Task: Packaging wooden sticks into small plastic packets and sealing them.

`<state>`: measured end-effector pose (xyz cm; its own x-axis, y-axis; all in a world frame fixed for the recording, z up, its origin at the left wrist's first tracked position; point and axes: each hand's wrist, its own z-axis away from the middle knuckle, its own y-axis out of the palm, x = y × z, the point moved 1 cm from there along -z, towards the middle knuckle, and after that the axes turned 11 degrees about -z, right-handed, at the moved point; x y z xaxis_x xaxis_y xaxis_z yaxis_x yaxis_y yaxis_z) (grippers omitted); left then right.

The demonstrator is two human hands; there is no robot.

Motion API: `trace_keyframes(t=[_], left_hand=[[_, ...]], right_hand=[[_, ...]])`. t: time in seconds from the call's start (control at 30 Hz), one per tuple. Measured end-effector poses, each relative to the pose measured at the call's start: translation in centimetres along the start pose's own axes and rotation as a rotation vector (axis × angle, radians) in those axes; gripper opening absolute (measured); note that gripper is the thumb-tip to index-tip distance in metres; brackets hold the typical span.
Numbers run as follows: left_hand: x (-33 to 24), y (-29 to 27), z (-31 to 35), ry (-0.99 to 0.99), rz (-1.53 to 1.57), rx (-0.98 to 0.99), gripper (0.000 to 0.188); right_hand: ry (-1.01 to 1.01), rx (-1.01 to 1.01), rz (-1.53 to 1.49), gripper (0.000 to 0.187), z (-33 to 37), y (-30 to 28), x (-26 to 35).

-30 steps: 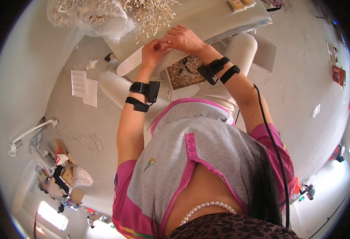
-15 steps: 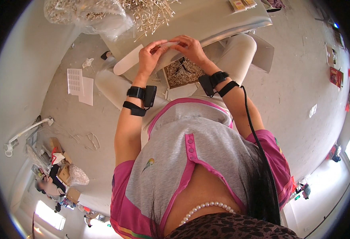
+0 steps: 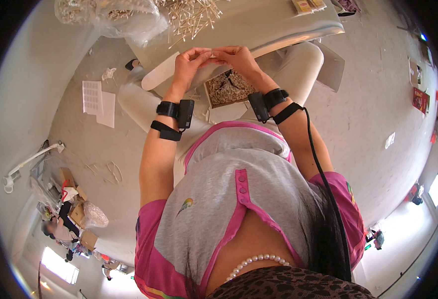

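Observation:
My left hand [image 3: 191, 65] and my right hand [image 3: 238, 59] meet above the table's near edge, thumbs and fingertips pinched together. Whatever small thing they pinch is mostly hidden by the fingers; only a pale bit shows. Beyond them, loose cotton swabs [image 3: 197, 20] lie heaped on the table [image 3: 249, 22]. To the left of that heap sits a clear plastic bag [image 3: 129, 20] filled with more swabs. Under my wrists, between my legs, stands an open cardboard box [image 3: 227, 88] holding many cotton swabs and something dark.
Small yellowish packs [image 3: 308, 6] rest at the table's far right. A white rounded panel [image 3: 159, 73] juts out by my left wrist. Paper sheets [image 3: 99, 102] lie on the floor at left, and an open carton [image 3: 330, 67] stands beside my right knee.
My fingertips have drawn closer together, and the whitish piece that showed between them is now mostly covered. The view has shifted slightly.

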<state>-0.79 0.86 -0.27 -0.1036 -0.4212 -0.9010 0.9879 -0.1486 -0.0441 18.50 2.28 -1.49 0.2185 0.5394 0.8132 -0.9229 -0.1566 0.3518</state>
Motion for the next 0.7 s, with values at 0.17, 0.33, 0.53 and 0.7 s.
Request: trace_keyframes(t=[0.17, 0.33, 0.53, 0.7], left_hand=[[-0.3, -0.3, 0.0, -0.079, 0.080, 0.065, 0.024], [-0.4, -0.1, -0.2, -0.100, 0.098, 0.096, 0.025], [-0.3, 0.1, -0.4, -0.096, 0.091, 0.062, 0.023], [-0.3, -0.1, -0.2, -0.089, 0.103, 0.056, 0.024]], right_hand=[[0.005, 0.021, -0.138, 0.023, 0.1, 0.1, 0.3], [-0.031, 0.075, -0.108, 0.022, 0.1, -0.6, 0.3], [0.016, 0.119, -0.076, 0.025, -0.5, -1.6, -0.4], [0.013, 0.138, -0.070, 0.024, -0.6, -1.5, -0.5]])
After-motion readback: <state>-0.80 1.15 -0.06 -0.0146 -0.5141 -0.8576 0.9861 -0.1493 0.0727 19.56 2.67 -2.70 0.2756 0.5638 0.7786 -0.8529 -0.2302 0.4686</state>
